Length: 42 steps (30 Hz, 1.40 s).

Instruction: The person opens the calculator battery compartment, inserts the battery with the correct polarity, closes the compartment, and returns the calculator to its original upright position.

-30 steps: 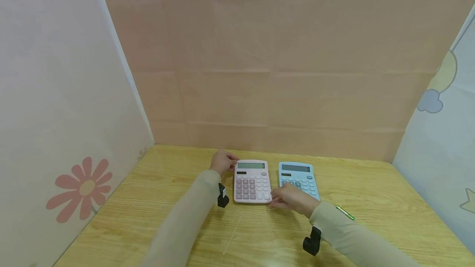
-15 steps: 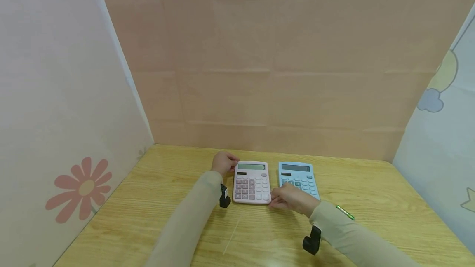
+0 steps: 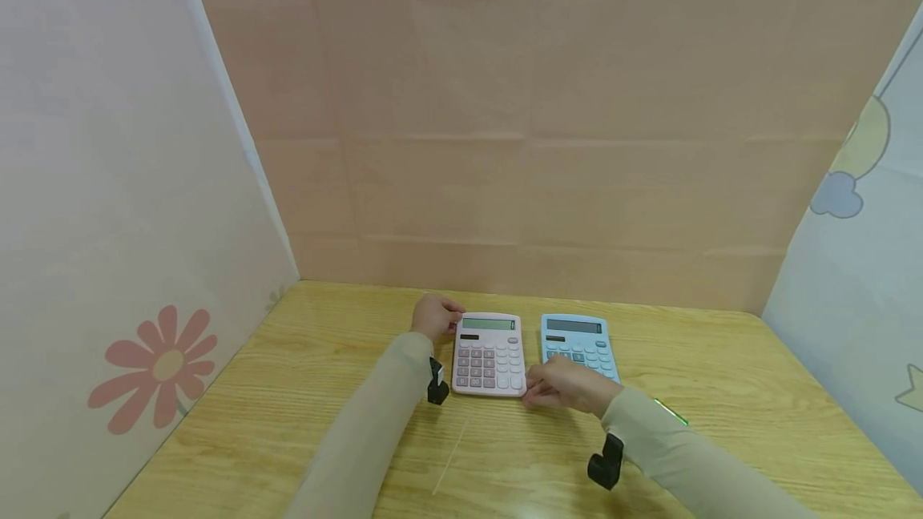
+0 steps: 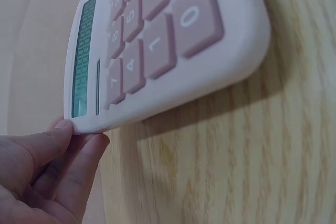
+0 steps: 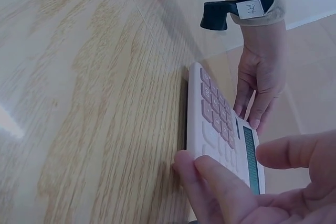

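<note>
A pink calculator (image 3: 490, 354) lies on the wooden table. Its top left corner is pinched by my left hand (image 3: 433, 316); in the left wrist view the thumb (image 4: 50, 141) is at the corner's upper side with fingers below. My right hand (image 3: 570, 385) is at the bottom right corner. In the right wrist view its fingertips (image 5: 195, 162) touch that edge, while the thumb (image 5: 283, 151) stands apart over the calculator. To the right lies a blue calculator (image 3: 577, 339), partly hidden behind my right hand.
A green pen-like stick (image 3: 671, 412) lies beside my right sleeve. The wooden table (image 3: 303, 391) ends at a tan back wall (image 3: 433, 183), with pale decorated walls on both sides. A thin pale line (image 3: 451, 457) marks the tabletop in front.
My left hand and the top of the pink calculator have shifted very slightly toward me since a second ago. My right hand stays almost in place, and the blue calculator has not moved.
</note>
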Available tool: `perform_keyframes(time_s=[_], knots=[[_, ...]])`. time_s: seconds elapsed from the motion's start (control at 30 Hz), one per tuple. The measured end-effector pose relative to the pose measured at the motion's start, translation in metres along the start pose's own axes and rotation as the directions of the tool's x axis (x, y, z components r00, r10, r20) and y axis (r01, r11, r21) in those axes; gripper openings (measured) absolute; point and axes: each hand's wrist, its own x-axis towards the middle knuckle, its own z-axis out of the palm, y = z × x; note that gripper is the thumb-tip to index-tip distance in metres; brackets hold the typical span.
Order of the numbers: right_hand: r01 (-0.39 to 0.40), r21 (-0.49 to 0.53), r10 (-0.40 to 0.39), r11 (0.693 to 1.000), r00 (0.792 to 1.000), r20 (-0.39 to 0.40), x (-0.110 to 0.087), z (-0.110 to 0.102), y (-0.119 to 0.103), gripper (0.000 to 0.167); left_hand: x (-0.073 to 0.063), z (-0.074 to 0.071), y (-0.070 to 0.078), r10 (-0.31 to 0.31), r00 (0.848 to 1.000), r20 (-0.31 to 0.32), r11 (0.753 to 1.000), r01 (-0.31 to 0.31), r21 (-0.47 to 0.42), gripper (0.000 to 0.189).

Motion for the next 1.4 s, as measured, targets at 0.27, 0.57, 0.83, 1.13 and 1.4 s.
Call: perform_keyframes(time_s=[0.27,0.57,0.83,1.13,1.4], knots=[[-0.002,-0.018,0.003,1.0,1.0,0.009,0.0015,-0.0007,-0.0002,0.023,-0.0021,0.0006,0.0023,0.003,1.0,-0.021,1.0,-0.003,0.016,0.007],[-0.04,-0.023,0.039,0.999,0.999,-0.026,0.004,0.0006,-0.0004,0.019,-0.0002,0.0016,0.0009,0.001,1.0,-0.023,1.0,-0.001,0.022,0.007],[-0.061,-0.031,0.061,0.998,0.998,-0.024,0.0031,0.0026,-0.0029,0.019,-0.0002,0.0019,0.0009,0.003,0.999,-0.034,1.0,-0.002,0.024,0.008],[-0.062,-0.033,0.061,0.998,0.998,-0.028,0.0026,0.0029,-0.0035,0.018,0.0009,0.0021,0.0013,0.02,0.999,-0.034,0.999,-0.019,0.031,0.008],[-0.064,-0.045,0.063,0.997,0.998,-0.028,0.003,0.0047,-0.0034,0.02,-0.0005,0.0013,0.0007,0.037,0.999,-0.037,0.998,-0.035,0.057,0.008]])
